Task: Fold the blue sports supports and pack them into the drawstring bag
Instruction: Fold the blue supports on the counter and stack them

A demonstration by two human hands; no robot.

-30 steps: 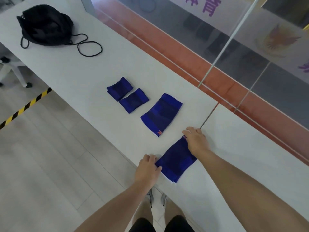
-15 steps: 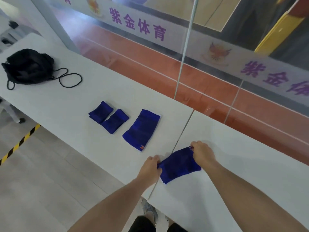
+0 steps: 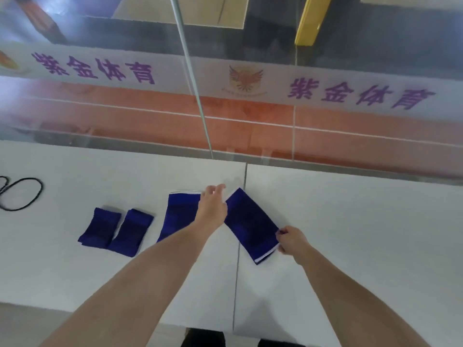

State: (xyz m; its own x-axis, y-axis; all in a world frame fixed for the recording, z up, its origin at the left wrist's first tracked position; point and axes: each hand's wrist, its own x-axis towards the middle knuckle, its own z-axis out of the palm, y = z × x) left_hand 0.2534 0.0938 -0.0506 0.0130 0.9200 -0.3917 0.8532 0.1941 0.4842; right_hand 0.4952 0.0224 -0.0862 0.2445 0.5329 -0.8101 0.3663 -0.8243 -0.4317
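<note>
Two small folded blue fabric supports (image 3: 115,231) lie left, your left hand (image 3: 212,209), fingers spread, reaches between the long flat blue support (image 3: 178,216) and the one your right hand (image 3: 292,238) pinches: slack could undo its fold.

A single head-worn camera looked forward and down from close above the white tabletop (image 3: 350,221), toward the glass wall (image 3: 250,126) behind it.

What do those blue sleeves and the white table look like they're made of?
The blue sleeves look like soft stretchy knit fabric: matte, lying limp and flat, with a white inner layer showing at the open edge. The table looks like a hard, smooth white board, perhaps laminate, with a faint sheen and a straight seam between two panels.
</note>
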